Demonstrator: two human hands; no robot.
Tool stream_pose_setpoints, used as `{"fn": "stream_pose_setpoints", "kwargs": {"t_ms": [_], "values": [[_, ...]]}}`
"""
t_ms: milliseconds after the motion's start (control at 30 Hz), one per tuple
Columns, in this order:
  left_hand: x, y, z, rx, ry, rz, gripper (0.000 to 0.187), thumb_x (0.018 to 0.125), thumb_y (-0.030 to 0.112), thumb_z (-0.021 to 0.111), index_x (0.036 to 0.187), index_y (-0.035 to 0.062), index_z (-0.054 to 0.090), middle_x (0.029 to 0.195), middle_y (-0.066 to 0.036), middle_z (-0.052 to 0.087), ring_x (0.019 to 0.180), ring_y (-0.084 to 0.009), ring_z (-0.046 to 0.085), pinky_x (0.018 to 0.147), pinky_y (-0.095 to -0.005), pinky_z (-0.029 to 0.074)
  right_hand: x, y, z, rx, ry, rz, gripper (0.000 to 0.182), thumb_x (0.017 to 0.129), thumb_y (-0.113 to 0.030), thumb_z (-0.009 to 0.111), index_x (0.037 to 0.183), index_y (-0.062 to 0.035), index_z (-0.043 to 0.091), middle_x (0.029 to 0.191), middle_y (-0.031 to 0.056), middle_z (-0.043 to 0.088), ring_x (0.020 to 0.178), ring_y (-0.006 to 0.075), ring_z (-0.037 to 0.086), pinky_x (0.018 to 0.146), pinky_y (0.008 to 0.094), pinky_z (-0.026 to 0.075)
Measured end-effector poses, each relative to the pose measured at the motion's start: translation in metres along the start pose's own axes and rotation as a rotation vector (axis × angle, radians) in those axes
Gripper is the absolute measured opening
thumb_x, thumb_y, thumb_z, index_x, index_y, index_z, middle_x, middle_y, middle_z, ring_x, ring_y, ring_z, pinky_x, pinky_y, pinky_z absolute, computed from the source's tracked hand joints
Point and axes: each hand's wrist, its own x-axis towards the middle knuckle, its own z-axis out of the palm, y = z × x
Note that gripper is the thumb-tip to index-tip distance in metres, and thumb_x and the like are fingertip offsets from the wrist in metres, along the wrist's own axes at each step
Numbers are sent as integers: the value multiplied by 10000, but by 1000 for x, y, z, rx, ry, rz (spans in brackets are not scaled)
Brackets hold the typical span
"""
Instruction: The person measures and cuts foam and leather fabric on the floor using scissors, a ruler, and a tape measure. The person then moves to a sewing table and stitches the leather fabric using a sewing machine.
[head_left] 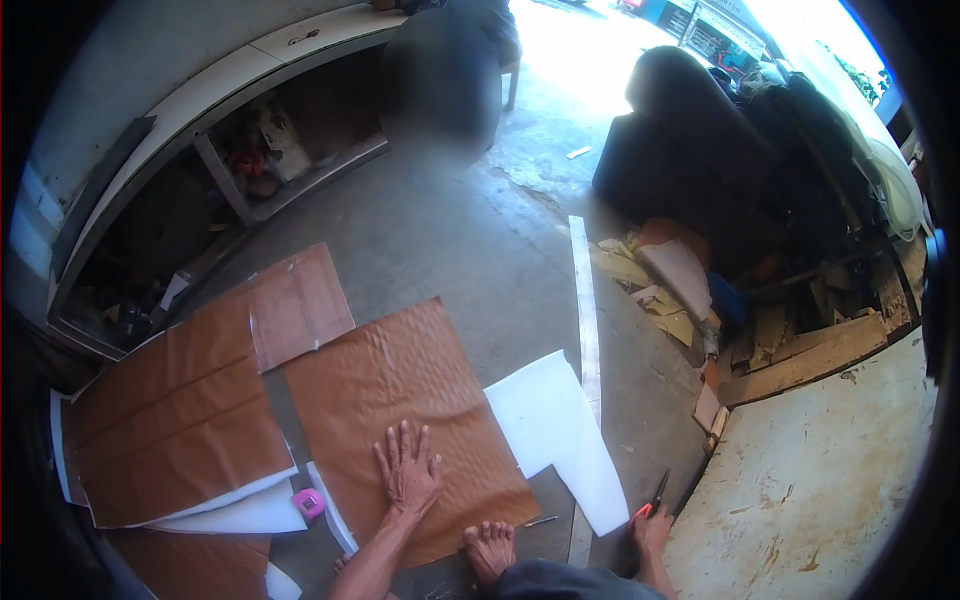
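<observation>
My left hand [408, 470] lies flat with fingers spread on a wrinkled sheet of brown leather-like material [375, 370]. Beside my bare foot, a pen-like tool [540, 521] rests at that sheet's lower right edge. At the lower right, my right hand [652, 535] is closed around the orange handles of a pair of scissors [660, 488], whose dark blades point up and away. Between the hands, a white foam-like sheet [550, 405] extends from the brown sheet's right side. A pink tape measure [308, 503] sits on the floor left of my left hand.
More brown sheets [185, 410] with white backing lie at left. A long metal straightedge [583, 300] crosses the floor. Scraps [665, 290] and a dark sofa-like piece [690, 160] stand at right, above a worn board [810, 470]. A low cabinet [220, 180] lines the wall.
</observation>
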Motion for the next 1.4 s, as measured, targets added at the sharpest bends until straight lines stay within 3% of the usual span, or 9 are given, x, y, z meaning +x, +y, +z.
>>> {"fn": "stream_pose_setpoints", "kwargs": {"t_ms": [100, 200, 400, 467, 533, 600, 667, 900, 1400], "values": [[4, -5, -2, -4, -4, 0, 613, 982, 434, 489, 1544, 194, 436, 1657, -164, 255, 1539, -417, 151, 1218, -649, 47, -68, -113, 87, -98, -309, -578, 388, 945, -246, 477, 1298, -91, 441, 1233, 244, 485, 1134, 433, 490, 963, 581, 387], [26, -1, -8, 21, 37, -21, 611, 975, 418, 511, 1530, 170, 452, 1642, -186, 275, 1529, -426, 178, 1218, -650, 66, -91, -144, 117, -120, -390, -800, 323, 1005, -247, 363, 1303, -128, 399, 1250, 224, 448, 1150, 423, 436, 970, 617, 330], [48, 30, -1, -75, 82, 177, 595, 961, 390, 548, 1493, 131, 489, 1627, -210, 286, 1529, -390, 200, 1224, -638, 83, 26, -24, -70, 428, 292, -7, 438, 977, -438, 554, 1157, -39, 548, 958, 141, 586, 858, 261, 571, 758, 397, 465], [44, 36, 8, -95, 26, 152, 603, 961, 391, 548, 1501, 132, 480, 1651, -197, 237, 1535, -409, 157, 1226, -634, 78, 22, -45, -68, 523, 62, 23, 513, 968, -502, 618, 1108, -9, 597, 861, 113, 632, 761, 207, 616, 687, 324, 510], [35, 40, 7, -23, 19, 156, 618, 951, 360, 559, 1515, 126, 466, 1664, -201, 192, 1536, -446, 107, 1225, -628, 84, 17, -75, -61, 292, -458, 57, 641, 838, -576, 754, 1110, -10, 628, 968, 141, 691, 917, 210, 648, 850, 372, 516], [23, 33, 19, 28, 62, 220, 619, 953, 370, 550, 1520, 136, 463, 1675, -181, 170, 1533, -465, 82, 1226, -629, 82, 21, -60, -33, 279, -668, 71, 691, 794, -612, 770, 1103, -8, 641, 967, 138, 690, 915, 216, 649, 836, 378, 511], [14, 33, 17, 76, 54, 331, 619, 946, 366, 556, 1520, 151, 466, 1673, -165, 191, 1537, -448, 90, 1227, -627, 84, 19, -58, -27, 254, -692, 10, 684, 819, -613, 747, 1120, -8, 643, 978, 138, 689, 926, 224, 648, 838, 379, 510], [26, 43, 12, -122, -46, 202, 635, 956, 418, 539, 1535, 172, 449, 1629, -184, 310, 1537, -385, 183, 1221, -635, 63, 10, -80, -21, 318, -753, -28, 709, 852, -640, 694, 1140, 4, 626, 1002, 150, 667, 946, 243, 627, 834, 371, 499], [46, 36, 11, -8, -110, 187, 667, 974, 480, 484, 1575, 209, 379, 1668, -153, 235, 1557, -356, 129, 1231, -616, 7, 13, -91, -3, 332, -707, -20, 620, 874, -573, 725, 1083, 6, 655, 879, 130, 669, 834, 229, 626, 724, 372, 492]]}}
